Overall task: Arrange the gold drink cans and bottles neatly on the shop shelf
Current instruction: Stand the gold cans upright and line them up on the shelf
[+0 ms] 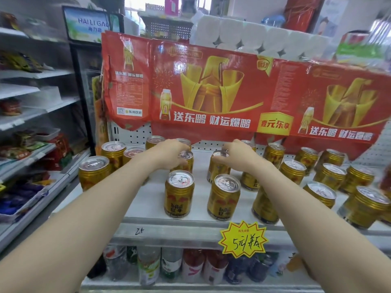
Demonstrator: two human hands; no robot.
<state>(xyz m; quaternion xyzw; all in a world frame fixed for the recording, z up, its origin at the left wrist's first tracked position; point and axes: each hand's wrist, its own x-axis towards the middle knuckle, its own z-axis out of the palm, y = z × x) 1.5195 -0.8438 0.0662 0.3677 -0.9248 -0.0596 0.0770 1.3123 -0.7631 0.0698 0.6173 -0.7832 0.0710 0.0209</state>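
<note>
Nearest the shelf (190, 224) lip: two upright gold front cans (179, 193), loosely side by side. Just behind, each under its own hand: left hand (169, 154) clasping the left-middle can (186, 160) from above, right hand (239, 155) clasping the right-middle can (219, 166). Farther back, more cans beneath the red banner (211, 89).

Cans (179, 193) stand scattered on the shelf (148, 199), two near its front edge. A cardboard banner (211, 92) hangs behind them, paper rolls (254, 37) above it. Bottles (171, 265) sit below the shelf.
</note>
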